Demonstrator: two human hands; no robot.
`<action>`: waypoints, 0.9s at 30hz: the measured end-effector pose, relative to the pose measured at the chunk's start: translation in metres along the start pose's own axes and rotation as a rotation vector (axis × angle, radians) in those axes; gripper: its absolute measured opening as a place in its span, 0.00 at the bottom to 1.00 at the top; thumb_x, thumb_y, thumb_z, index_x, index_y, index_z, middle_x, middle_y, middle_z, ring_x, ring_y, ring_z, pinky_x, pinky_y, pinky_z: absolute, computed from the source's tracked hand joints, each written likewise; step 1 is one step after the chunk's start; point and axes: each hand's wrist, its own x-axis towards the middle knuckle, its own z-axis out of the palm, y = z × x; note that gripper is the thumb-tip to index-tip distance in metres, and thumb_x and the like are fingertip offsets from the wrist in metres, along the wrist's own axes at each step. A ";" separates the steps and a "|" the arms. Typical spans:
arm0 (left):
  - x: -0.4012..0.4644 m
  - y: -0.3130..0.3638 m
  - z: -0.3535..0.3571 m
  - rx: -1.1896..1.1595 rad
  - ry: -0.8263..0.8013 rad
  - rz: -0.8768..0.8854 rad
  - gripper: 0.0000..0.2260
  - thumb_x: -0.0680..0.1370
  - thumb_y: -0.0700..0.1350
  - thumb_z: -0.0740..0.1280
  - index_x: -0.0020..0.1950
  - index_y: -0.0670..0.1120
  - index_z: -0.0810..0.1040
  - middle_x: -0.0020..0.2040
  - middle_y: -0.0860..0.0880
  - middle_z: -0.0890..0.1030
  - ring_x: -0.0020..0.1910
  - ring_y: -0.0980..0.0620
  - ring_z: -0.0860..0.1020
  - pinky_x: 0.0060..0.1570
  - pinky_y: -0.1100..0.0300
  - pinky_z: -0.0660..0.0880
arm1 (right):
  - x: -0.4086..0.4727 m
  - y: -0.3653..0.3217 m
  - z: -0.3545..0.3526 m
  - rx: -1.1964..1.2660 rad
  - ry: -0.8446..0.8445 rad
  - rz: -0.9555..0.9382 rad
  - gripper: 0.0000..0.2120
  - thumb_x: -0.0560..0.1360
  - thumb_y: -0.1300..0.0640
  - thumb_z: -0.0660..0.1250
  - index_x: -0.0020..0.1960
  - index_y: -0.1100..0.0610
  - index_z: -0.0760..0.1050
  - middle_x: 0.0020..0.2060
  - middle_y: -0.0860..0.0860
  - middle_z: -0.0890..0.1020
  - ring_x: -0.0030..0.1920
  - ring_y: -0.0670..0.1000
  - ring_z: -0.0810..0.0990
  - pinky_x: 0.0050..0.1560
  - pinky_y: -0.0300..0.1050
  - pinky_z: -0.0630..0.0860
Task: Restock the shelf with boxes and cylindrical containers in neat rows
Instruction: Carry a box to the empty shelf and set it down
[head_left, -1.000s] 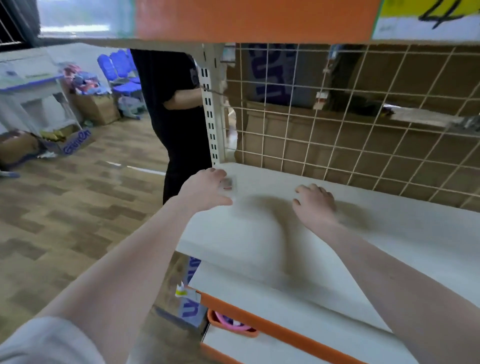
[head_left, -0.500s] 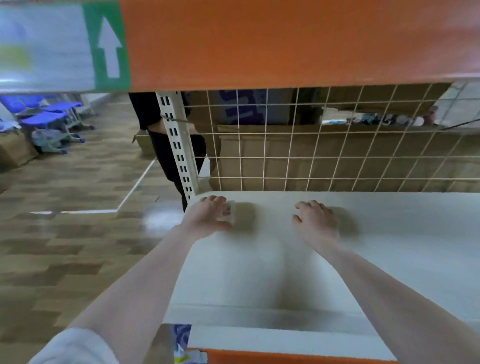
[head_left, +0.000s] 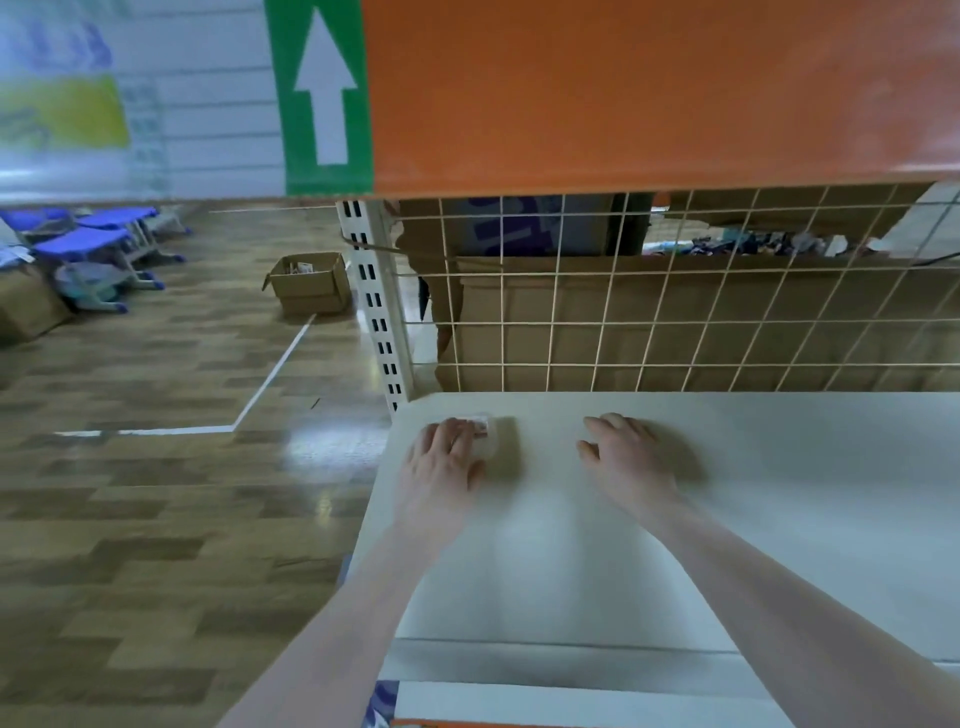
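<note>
Head camera looks forward and down, close over the shelf (head_left: 675, 519).

Person in black gone from behind the shelf post (head_left: 376, 306); open cardboard box (head_left: 309, 280) now visible.

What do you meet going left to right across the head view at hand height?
Wooden floor → left hand → small pale container under its fingers → bare shelf board → right hand → more shelf board.
</note>
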 end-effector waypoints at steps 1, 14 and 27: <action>-0.003 0.001 0.002 0.005 -0.002 -0.003 0.21 0.81 0.54 0.55 0.73 0.49 0.64 0.72 0.50 0.66 0.70 0.49 0.61 0.67 0.59 0.58 | 0.000 0.000 0.002 0.002 0.000 0.003 0.16 0.79 0.51 0.55 0.63 0.55 0.71 0.62 0.53 0.73 0.64 0.55 0.69 0.63 0.47 0.63; 0.022 -0.008 0.012 0.070 -0.150 -0.036 0.26 0.83 0.53 0.47 0.78 0.46 0.43 0.78 0.49 0.47 0.77 0.52 0.43 0.72 0.59 0.36 | 0.002 0.003 0.009 0.032 0.035 -0.013 0.17 0.81 0.48 0.52 0.63 0.53 0.73 0.62 0.51 0.73 0.64 0.53 0.69 0.62 0.45 0.61; 0.007 0.000 0.014 0.009 -0.041 -0.038 0.24 0.83 0.54 0.49 0.78 0.50 0.50 0.78 0.52 0.52 0.77 0.53 0.48 0.72 0.62 0.44 | 0.004 0.006 0.009 0.055 -0.010 -0.012 0.18 0.81 0.47 0.51 0.64 0.53 0.72 0.64 0.52 0.72 0.65 0.54 0.68 0.62 0.44 0.59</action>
